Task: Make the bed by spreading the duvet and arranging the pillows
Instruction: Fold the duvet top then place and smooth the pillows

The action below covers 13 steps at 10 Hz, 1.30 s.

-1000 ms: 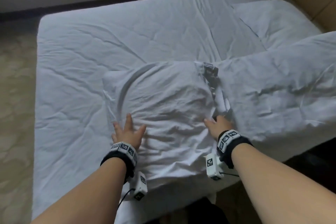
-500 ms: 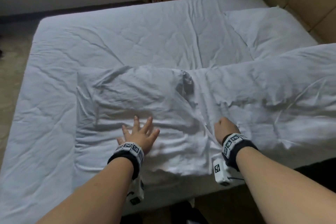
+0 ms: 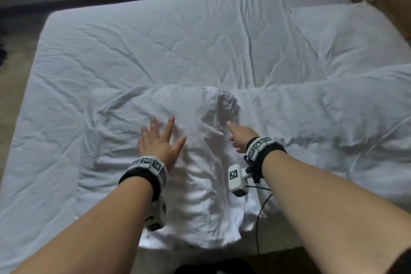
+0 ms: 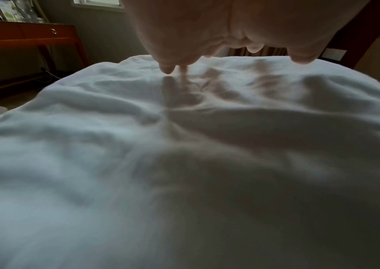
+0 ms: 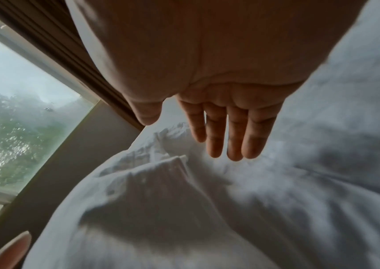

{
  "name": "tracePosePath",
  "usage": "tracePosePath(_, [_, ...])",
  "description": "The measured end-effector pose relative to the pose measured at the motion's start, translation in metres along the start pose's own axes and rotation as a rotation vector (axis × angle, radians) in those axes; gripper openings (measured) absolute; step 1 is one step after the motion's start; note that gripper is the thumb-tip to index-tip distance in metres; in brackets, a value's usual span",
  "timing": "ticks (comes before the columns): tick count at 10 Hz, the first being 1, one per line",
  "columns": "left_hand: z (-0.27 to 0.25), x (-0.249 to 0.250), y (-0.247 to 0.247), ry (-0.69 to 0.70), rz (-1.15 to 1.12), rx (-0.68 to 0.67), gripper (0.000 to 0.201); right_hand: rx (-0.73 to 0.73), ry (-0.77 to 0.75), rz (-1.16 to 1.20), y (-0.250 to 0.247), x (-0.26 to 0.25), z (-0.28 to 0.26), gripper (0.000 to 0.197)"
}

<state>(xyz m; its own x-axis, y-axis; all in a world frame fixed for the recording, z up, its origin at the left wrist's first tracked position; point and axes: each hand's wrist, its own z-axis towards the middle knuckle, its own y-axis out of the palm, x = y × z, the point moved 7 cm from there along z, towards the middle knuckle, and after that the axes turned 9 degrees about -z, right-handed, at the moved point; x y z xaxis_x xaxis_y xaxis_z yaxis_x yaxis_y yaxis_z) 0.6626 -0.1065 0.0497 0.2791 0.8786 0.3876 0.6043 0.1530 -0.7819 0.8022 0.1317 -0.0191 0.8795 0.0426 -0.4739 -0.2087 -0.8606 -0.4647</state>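
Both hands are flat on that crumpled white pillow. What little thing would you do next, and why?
Probably sweep the open left hand leftward across the crumpled white pillow, because deep creases fan out there, while the open right hand steadies the bunched fold beside the second white pillow.

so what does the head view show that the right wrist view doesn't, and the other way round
Only the head view shows the whole bed: the spread duvet, the far pillow at the upper right, the long pillow, both forearms with their wristbands, and the left hand flat with fingers spread on the near pillow.

Only the right wrist view shows the window with trees outside, and the right hand's straight fingers from below.

Both show the right hand, open, above crumpled white fabric between the two pillows.
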Motion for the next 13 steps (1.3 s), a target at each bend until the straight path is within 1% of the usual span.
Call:
tracePosePath(1, [0.028, 0.005, -0.01, 0.021, 0.051, -0.005, 0.072, -0.018, 0.064, 0.253, -0.003, -0.026, 0.007, 0.062])
tracePosePath(2, [0.05, 0.002, -0.016, 0.026, 0.126, -0.049, 0.076, -0.048, 0.114, 0.359, 0.003, -0.047, 0.023, 0.059])
tracePosePath(3, [0.067, -0.005, -0.008, 0.013, 0.163, -0.108, 0.079, -0.073, 0.125, 0.439, 0.012, -0.07, 0.037, 0.049])
tracePosePath(4, [0.076, -0.003, 0.008, 0.034, 0.165, -0.145, 0.076, -0.059, 0.129, 0.4, 0.02, -0.074, 0.078, 0.085])
tracePosePath(5, [0.081, 0.005, 0.02, 0.046, 0.156, -0.166, 0.072, 0.007, 0.097, 0.289, -0.003, -0.096, 0.073, 0.079])
tracePosePath(6, [0.089, 0.012, 0.026, 0.049, 0.138, -0.167, 0.073, 0.135, 0.048, 0.052, -0.048, -0.118, 0.047, 0.052])
tracePosePath(7, [0.094, 0.031, 0.031, 0.131, 0.142, -0.172, 0.073, 0.288, 0.045, -0.24, -0.087, -0.1, 0.051, 0.041])
tracePosePath(8, [0.096, 0.041, 0.038, 0.14, 0.171, -0.178, 0.073, 0.337, 0.065, -0.287, -0.089, -0.079, 0.055, 0.043])
tracePosePath(9, [0.097, 0.044, 0.042, 0.141, 0.175, -0.173, 0.073, 0.344, 0.093, -0.274, -0.086, -0.074, 0.055, 0.041])
tracePosePath(10, [0.099, 0.051, 0.043, 0.154, 0.17, -0.188, 0.073, 0.32, 0.093, -0.381, -0.091, -0.078, 0.051, 0.036])
tracePosePath(11, [0.101, 0.052, 0.044, 0.136, 0.166, -0.199, 0.073, 0.254, 0.14, -0.486, -0.088, -0.077, 0.048, 0.036])
tracePosePath(12, [0.099, 0.042, 0.045, 0.118, 0.169, -0.202, 0.073, 0.208, 0.229, -0.347, -0.079, -0.057, 0.048, 0.041])
tracePosePath(13, [0.097, 0.036, 0.041, 0.114, 0.17, -0.184, 0.074, 0.084, 0.261, -0.307, -0.064, -0.039, 0.041, 0.041])
